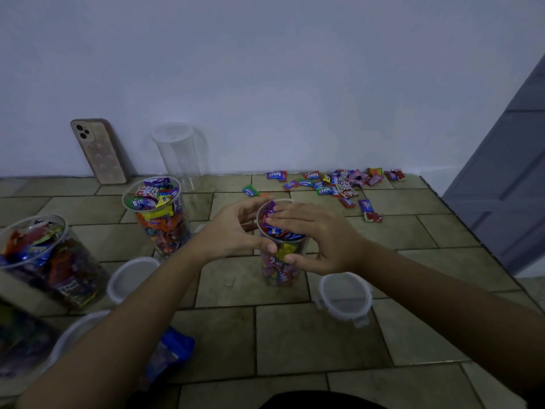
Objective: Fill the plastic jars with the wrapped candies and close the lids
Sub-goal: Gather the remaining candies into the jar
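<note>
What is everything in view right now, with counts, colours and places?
floor: brownish tiles
centre jar: one, clear, nearly full, between the hands
filled jars: two, clear, lidless, mixed candies, at left
empty jar: one, clear, by the wall
lids: three, translucent, on the floor; one right of the centre jar, two left
loose candies: many, red, blue, green, pink, near the wall at right
phone: one, pinkish case, leaning on the wall
blue bag: one, beneath the left forearm
left hand: one, grips the centre jar's side
right hand: one, fingers flat on the candies at the jar's mouth
</note>
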